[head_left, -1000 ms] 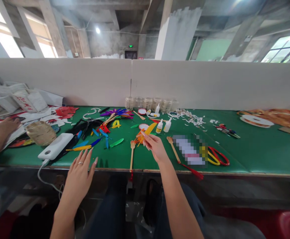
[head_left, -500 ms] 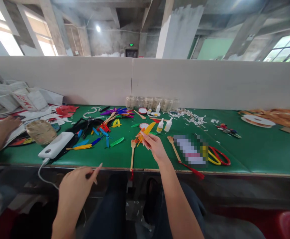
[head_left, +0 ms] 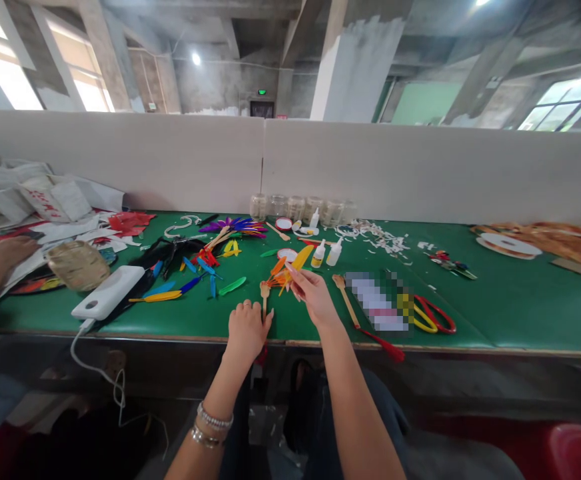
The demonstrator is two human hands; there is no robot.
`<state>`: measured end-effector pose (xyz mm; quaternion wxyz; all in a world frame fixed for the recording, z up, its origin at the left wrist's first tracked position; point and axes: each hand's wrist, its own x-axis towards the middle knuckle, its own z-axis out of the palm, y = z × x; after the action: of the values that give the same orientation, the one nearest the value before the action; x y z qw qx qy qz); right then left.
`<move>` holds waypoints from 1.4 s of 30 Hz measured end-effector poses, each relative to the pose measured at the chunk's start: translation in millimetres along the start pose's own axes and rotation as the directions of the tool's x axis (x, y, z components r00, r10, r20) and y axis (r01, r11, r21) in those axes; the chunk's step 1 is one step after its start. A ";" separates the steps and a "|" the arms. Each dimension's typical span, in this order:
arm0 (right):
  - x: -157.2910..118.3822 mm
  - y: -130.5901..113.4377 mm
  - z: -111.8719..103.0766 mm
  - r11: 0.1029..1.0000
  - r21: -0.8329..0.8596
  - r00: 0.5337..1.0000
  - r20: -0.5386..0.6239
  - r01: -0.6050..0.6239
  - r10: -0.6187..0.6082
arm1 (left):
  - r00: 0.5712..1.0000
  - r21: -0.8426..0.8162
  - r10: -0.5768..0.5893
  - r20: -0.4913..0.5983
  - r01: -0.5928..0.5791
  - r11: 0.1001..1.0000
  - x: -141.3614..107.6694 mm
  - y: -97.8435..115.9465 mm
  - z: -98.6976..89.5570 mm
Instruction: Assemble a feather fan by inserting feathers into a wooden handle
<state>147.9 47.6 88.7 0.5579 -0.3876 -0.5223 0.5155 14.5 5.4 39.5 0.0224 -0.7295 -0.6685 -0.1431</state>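
Observation:
My right hand pinches a yellow feather between thumb and fingers above the green table. Just left of it, orange feathers fan out at the head of a slim wooden handle. My left hand is closed around the lower part of that handle, thumb on its right side; its fingers hide much of the stick. Two small white glue bottles stand just beyond my right hand. A second wooden handle with a red tassel lies to the right.
Loose coloured feathers and a white power bank with a cable lie left. Scissors with red and yellow handles are at right. Glass jars line the white partition. Another person's hand works at far left.
My left hand has come up and right from beside the table edge onto the wooden handle. My right hand keeps the yellow feather in nearly the same place.

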 end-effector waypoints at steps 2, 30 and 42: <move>-0.7 -1.9 -0.6 1.000 0.003 1.000 0.004 -0.003 0.003 | 0.993 -0.013 0.064 0.104 -0.063 0.998 3.8 0.2 -2.4; -10.5 -24.5 -6.2 0.631 -0.581 0.631 -0.241 0.514 -0.737 | 0.995 -0.633 -0.041 -0.090 -0.025 0.774 -20.0 -5.1 22.1; -9.2 -32.9 6.8 0.316 -0.841 0.542 -0.032 0.440 -0.840 | 0.990 -0.584 0.023 -0.137 -0.099 0.806 -22.9 -8.7 28.8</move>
<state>147.5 32.3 120.0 0.6107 -0.4400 -0.6431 -0.1412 9.6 -9.4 5.1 -0.1591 -0.7114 -0.5647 -0.3869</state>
